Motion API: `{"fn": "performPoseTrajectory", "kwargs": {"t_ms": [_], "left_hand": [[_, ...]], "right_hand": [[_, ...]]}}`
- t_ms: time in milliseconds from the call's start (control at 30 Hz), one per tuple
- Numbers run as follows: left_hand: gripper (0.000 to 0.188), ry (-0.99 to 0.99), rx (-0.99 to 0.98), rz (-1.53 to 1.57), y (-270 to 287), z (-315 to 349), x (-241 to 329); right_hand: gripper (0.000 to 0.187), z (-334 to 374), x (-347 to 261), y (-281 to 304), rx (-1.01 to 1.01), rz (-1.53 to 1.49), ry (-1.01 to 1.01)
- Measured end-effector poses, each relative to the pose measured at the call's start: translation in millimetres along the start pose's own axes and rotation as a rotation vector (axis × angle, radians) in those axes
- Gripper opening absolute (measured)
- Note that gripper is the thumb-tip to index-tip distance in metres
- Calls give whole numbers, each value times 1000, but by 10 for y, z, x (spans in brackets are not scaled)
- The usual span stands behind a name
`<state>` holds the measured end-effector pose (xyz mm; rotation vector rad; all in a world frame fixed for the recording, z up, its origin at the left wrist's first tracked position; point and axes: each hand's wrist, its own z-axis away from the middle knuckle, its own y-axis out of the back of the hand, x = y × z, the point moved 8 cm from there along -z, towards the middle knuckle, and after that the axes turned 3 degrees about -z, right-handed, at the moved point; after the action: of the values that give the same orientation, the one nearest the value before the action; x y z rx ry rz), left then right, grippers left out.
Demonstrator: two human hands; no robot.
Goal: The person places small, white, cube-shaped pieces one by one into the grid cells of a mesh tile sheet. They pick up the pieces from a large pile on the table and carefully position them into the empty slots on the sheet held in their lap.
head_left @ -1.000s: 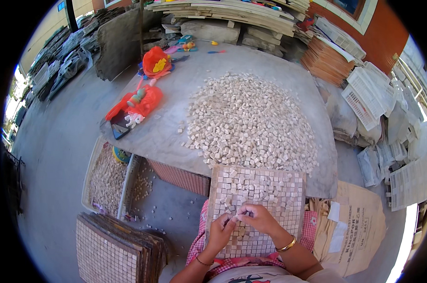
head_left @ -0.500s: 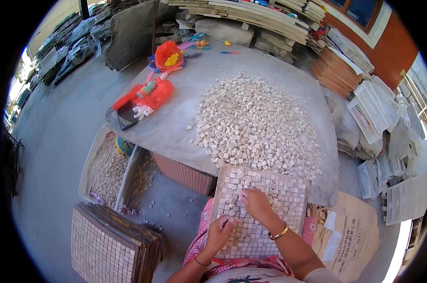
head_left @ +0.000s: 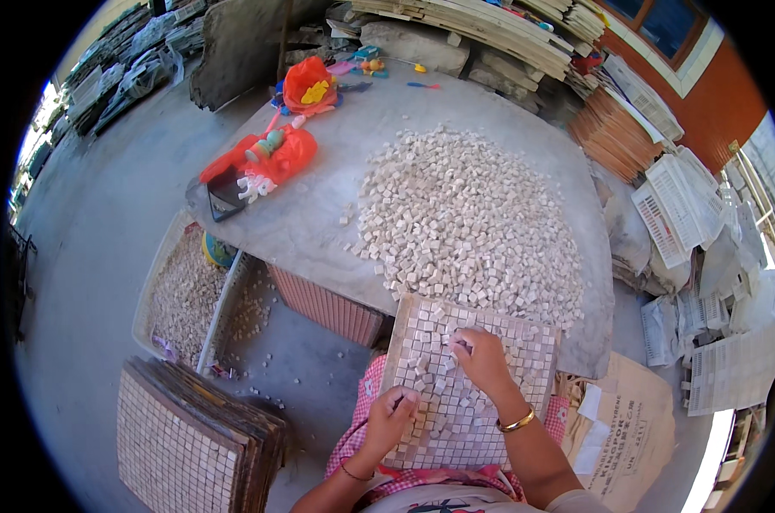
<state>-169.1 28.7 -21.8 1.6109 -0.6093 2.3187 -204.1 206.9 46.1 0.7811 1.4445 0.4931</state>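
Observation:
A square mosaic tray (head_left: 393,352) rests across my lap and against the table edge. Rows of small pale stone tiles (head_left: 507,427) fill its grid, and loose cubes (head_left: 422,366) lie on top. Over the tray's middle, my right hand (head_left: 483,359) has thumb and fingertips pinched together just above the tiles. My left hand (head_left: 391,419) is curled closed at the tray's left side, thumb against the forefinger. Whatever either hand pinches is too small or hidden to make out.
A heap of loose stone cubes (head_left: 473,214) covers the stone table (head_left: 319,231) beyond the tray. Red plastic bags (head_left: 293,158) with toys and a dark phone-like object (head_left: 226,198) lie at left. Stacked filled trays (head_left: 178,436) and a white bin (head_left: 139,316) of chips stand lower left.
My right hand has shifted a little right and away from me over the tray. My left hand has drawn slightly left, so the hands are farther apart.

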Motion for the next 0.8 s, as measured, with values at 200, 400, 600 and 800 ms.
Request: {"fn": "performPoseTrajectory", "kwargs": {"t_ms": [200,400,600,800], "left_hand": [[20,108,-10,134,35,1,-1],[21,116,-19,131,28,6,10],[21,76,-23,91,-12,-15,16],[20,115,-36,140,-26,7,0]], "right_hand": [[24,-18,-22,-114,-50,-12,-61],[31,-74,-71,-161,64,119,46],[24,-134,-49,-253,-82,21,-92],[19,54,93,-55,-74,-347,-258]]}}
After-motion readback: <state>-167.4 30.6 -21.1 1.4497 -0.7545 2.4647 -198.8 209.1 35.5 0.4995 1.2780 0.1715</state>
